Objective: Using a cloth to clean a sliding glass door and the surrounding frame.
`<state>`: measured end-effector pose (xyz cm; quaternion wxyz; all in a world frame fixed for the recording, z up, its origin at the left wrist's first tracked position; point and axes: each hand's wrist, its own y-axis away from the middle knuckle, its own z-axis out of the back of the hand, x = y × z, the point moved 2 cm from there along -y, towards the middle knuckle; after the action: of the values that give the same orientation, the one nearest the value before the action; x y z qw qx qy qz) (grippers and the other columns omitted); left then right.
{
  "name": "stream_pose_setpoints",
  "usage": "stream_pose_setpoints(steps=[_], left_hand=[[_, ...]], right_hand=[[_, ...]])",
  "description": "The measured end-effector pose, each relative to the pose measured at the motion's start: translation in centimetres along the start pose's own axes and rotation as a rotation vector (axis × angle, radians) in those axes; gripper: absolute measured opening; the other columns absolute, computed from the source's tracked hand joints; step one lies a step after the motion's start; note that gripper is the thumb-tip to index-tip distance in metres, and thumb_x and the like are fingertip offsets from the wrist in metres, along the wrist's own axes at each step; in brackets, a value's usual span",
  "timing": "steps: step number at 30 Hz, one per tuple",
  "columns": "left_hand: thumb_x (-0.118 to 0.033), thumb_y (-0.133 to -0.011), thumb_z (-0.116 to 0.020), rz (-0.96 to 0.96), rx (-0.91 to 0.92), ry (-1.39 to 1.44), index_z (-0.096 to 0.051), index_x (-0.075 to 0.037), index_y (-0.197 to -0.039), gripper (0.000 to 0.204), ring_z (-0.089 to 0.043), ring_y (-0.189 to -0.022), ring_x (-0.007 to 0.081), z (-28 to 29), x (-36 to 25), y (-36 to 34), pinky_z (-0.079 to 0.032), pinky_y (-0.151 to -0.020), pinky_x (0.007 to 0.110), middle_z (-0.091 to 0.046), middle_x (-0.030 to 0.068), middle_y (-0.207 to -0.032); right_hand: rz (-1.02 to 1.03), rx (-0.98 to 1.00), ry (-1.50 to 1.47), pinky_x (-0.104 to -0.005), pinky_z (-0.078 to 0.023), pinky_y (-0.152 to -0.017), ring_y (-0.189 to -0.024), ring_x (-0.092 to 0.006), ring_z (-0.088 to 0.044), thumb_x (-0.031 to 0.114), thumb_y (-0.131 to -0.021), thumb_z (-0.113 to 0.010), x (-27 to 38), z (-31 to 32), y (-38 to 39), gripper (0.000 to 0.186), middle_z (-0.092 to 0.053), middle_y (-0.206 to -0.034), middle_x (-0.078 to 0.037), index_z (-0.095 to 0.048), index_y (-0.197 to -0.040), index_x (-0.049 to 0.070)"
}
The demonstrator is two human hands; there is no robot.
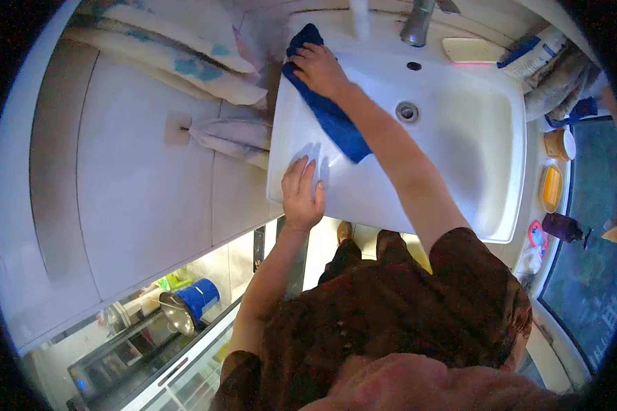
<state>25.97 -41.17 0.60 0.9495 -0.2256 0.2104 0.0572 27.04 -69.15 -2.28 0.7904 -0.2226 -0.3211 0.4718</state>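
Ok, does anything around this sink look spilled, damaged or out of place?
Nothing clearly stands out. The blue cloth lies slantwise across the left of the sink, but the right hand is on it, so that looks ordinary.

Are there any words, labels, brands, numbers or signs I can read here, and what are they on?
None legible.
Blue-and-white packet beside the sink: small markings, too blurred to read.
Dark panel at right: pale marks, too unclear to call writing.
Blue cloth: no lettering visible.
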Motion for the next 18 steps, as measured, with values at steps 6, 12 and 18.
stream_pose_setpoints(steps=[6, 12, 18], left_hand=[[-0.018, -0.077, -0.057, -0.042, -0.052, 0.039, -0.04, 0.004, -0.133, 0.062, -0.032, -0.129, 0.0442, 0.4, 1.0, 1.2, -0.022, -0.108, 0.054, -0.032, 0.027, -0.141], [-0.024, -0.079, -0.056, -0.164, -0.093, 0.137, -0.034, 0.001, -0.137, 0.067, -0.024, -0.135, 0.0451, 1.8, -0.4, 2.2, -0.013, -0.11, 0.058, -0.025, 0.0267, -0.146], [-0.033, -0.082, -0.06, -0.281, 0.237, 0.177, -0.031, -0.007, -0.143, 0.073, -0.027, -0.136, 0.0373, 4.1, 0.7, 6.2, -0.019, -0.11, 0.053, -0.027, 0.0192, -0.148]], right_hand=[[0.102, 0.365, -0.097, -0.0441, -0.039, -0.096, -0.117, -0.0341, -0.049, 0.018, -0.079, -0.06, 10.2, 0.9, 5.3, 0.035, -0.056, -0.119, -0.017, -0.061, -0.11, 0.001], [0.343, 0.212, -0.055, -0.0422, -0.041, -0.087, -0.102, -0.0304, -0.054, 0.018, -0.078, -0.059, 15.8, 5.3, 14.8, 0.025, -0.059, -0.1, -0.015, -0.06, -0.098, 0.002], [0.053, 0.679, -0.152, -0.0348, -0.039, -0.09, -0.1, -0.0261, -0.055, 0.021, -0.079, -0.061, 18.1, 13.7, 19.6, 0.027, -0.061, -0.104, -0.011, -0.06, -0.102, 0.006]])
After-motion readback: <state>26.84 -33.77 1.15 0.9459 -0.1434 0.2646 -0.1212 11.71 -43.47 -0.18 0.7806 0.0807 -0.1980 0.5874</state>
